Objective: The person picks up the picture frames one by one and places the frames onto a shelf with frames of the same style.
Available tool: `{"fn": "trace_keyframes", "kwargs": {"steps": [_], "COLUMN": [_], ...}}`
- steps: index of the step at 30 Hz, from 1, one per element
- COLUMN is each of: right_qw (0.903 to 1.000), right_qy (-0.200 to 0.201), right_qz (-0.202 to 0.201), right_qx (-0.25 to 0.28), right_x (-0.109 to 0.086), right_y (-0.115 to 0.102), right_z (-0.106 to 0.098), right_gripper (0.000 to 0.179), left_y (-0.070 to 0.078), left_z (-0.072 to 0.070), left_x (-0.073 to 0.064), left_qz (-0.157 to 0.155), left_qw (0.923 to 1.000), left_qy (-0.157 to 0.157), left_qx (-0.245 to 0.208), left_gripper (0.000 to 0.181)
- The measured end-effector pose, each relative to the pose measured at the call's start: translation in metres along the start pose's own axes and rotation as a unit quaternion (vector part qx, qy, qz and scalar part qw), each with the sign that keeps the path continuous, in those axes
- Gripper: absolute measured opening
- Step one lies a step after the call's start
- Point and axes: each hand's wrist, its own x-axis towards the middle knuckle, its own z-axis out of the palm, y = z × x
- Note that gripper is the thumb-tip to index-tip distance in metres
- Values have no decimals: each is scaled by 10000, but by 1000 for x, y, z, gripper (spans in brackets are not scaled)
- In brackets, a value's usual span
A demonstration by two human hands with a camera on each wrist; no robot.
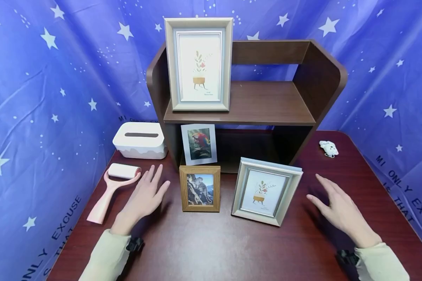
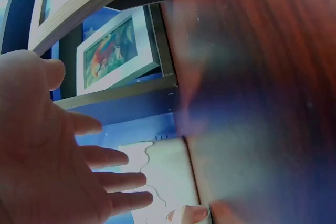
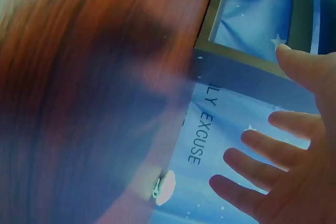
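My left hand (image 1: pixel 145 197) is held over the table with its fingers spread, between a pink-handled lint roller (image 1: pixel 124 171) and a small wooden picture frame (image 1: pixel 201 207). To the right, my right hand (image 1: pixel 341 208) also has straight, spread fingers and holds nothing. Nearest to it stands a silver-beige picture frame (image 1: pixel 263 193) with a potted plant print, turned at an angle. A larger matching picture frame (image 1: pixel 201 70) stands on the upper shelf at the left. On the lower shelf leans a white picture frame (image 1: pixel 199 144) with a parrot photo, also visible in the left wrist view.
A dark brown two-tier shelf (image 1: pixel 274 101) stands at the back of the reddish-brown table (image 1: pixel 211 249). Left of it is a white tissue box (image 1: pixel 140 142). A small white object with a loop (image 1: pixel 328 148) lies at the back right. Blue star-patterned cloth (image 1: pixel 56 117) surrounds the table.
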Motion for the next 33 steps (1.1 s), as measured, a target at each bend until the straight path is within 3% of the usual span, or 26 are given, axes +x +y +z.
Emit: {"fn": "trace_keyframes", "kwargs": {"steps": [7,14,20,33], "right_qw": [9993,9977,9963,9908], "right_qy": [-117,-260,-404,-568], "right_qz": [81,244,341,305], "right_qx": [342,570,673,1188], "right_x": [-3,-6,-6,-7], "right_y": [-10,-21,-28,-42], "right_z": [2,4,4,9], "right_gripper": [66,64,67,64], "left_y": [1,4,7,16], "left_z": [1,-3,-5,-8], "left_x": [12,22,30,45], "left_qz": [56,51,-159,-477], "left_qw": [9943,9819,9682,9531], "left_qy": [778,1448,1917,2165], "left_qx": [-727,-1223,-1599,-2061], "left_gripper": [63,60,52,49]}}
